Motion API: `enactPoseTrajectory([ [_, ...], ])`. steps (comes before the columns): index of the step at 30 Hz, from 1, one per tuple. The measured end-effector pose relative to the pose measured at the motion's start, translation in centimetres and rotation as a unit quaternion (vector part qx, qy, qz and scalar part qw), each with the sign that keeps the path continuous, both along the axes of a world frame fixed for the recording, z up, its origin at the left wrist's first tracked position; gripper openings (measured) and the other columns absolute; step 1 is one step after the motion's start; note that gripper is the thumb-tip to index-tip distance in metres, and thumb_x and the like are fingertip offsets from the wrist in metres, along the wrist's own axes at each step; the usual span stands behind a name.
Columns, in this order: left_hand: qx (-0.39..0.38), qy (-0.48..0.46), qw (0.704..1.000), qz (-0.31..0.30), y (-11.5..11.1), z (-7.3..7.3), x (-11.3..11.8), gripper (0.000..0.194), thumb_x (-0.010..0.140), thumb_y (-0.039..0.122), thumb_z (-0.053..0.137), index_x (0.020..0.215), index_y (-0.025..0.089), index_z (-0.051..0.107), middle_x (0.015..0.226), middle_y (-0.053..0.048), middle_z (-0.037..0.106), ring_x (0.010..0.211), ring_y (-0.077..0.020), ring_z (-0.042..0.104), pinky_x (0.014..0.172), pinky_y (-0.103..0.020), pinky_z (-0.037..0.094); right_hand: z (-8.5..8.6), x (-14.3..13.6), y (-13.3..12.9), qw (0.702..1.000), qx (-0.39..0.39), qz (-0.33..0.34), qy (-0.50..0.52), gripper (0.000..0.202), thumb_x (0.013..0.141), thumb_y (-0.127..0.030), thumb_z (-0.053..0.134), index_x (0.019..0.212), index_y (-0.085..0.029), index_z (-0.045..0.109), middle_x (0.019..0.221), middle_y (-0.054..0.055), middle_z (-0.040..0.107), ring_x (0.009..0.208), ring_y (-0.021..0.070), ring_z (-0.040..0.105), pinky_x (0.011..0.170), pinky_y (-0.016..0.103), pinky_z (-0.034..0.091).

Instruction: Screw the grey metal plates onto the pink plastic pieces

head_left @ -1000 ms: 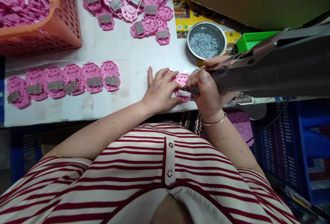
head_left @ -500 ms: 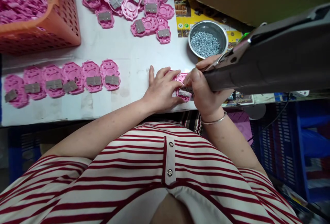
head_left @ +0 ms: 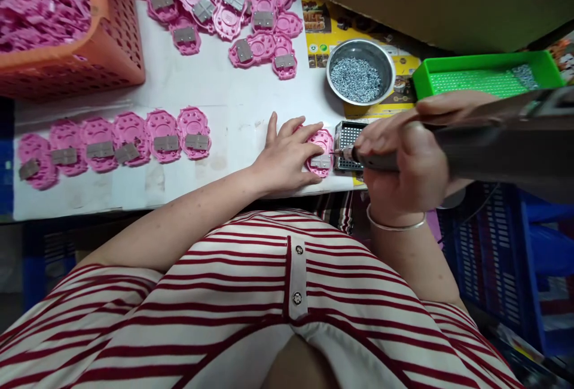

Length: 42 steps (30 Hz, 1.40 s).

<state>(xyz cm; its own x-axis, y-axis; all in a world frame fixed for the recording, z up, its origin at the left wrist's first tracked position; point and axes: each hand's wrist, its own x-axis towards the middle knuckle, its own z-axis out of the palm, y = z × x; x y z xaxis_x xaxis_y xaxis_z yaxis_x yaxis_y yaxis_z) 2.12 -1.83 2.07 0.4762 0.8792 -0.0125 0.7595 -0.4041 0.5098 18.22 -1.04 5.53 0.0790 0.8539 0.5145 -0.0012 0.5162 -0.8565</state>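
Note:
My left hand point(head_left: 287, 153) lies on the white worktop, fingers spread, with its index finger and thumb against the left side of a pink plastic part point(head_left: 321, 138). That part carries a grey metal plate point(head_left: 320, 161). Wrapped in my right hand point(head_left: 403, 159) is an electric screwdriver point(head_left: 497, 138), its body running off to the right. The thin bit point(head_left: 337, 153) points left, close to the part's right edge; whether it touches cannot be made out. Beneath the screwdriver tip sits a small black tray with a perforated plate point(head_left: 347, 133), partly covered by my right hand.
Several pink parts with grey plates point(head_left: 164, 137) stand in a row at left; more lie piled point(head_left: 228, 9) behind. An orange basket point(head_left: 119, 36) holds pink pieces. A metal bowl of screws point(head_left: 359, 75), a green tray point(head_left: 475, 69) and a cardboard box point(head_left: 426, 0) are at right.
My right hand has moved right with the screwdriver, drawing the bit back from over the part. The perforated tray and green tray now show. My left hand stays at the part.

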Motion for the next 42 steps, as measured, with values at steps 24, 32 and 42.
enactPoseTrajectory([
  [24, 0.082, 0.044, 0.989, 0.113, -1.1, -0.9, -4.1, 0.027, 0.088, 0.049, 0.061, 0.097, 0.029, 0.077, 0.099, -0.005, 0.067, 0.099, -0.0288, 0.053, 0.097, -0.052, 0.036, 0.8, 0.7, -1.3, 0.992, 0.083, -0.035, 0.091, 0.009, 0.08, -0.032, 0.072, 0.088, -0.033, 0.068, 0.051, -0.007, 0.043, 0.038, 0.0101, 0.041, 0.039, 0.028, 0.04],
  [32, 0.108, 0.049, 0.993, 0.012, -2.0, -0.6, -2.2, 0.026, 0.09, 0.043, 0.06, 0.096, 0.025, 0.078, 0.096, -0.007, 0.068, 0.093, -0.027, 0.052, 0.094, -0.049, 0.038, 0.8, 2.1, -1.3, 0.987, 0.099, -0.027, 0.126, 0.012, 0.081, -0.027, 0.069, 0.091, -0.034, 0.07, 0.055, -0.008, 0.047, 0.043, 0.0072, 0.046, 0.044, 0.025, 0.046],
  [42, 0.118, 0.067, 0.991, 0.018, -2.5, -0.6, 0.3, 0.03, 0.095, 0.039, 0.051, 0.104, 0.024, 0.075, 0.096, -0.009, 0.067, 0.097, -0.0285, 0.054, 0.109, -0.058, 0.029, -0.9, 2.7, -0.4, 0.986, 0.094, -0.102, 0.093, 0.015, 0.08, -0.031, 0.071, 0.094, -0.03, 0.067, 0.058, -0.006, 0.043, 0.045, 0.0096, 0.051, 0.045, 0.028, 0.044],
])
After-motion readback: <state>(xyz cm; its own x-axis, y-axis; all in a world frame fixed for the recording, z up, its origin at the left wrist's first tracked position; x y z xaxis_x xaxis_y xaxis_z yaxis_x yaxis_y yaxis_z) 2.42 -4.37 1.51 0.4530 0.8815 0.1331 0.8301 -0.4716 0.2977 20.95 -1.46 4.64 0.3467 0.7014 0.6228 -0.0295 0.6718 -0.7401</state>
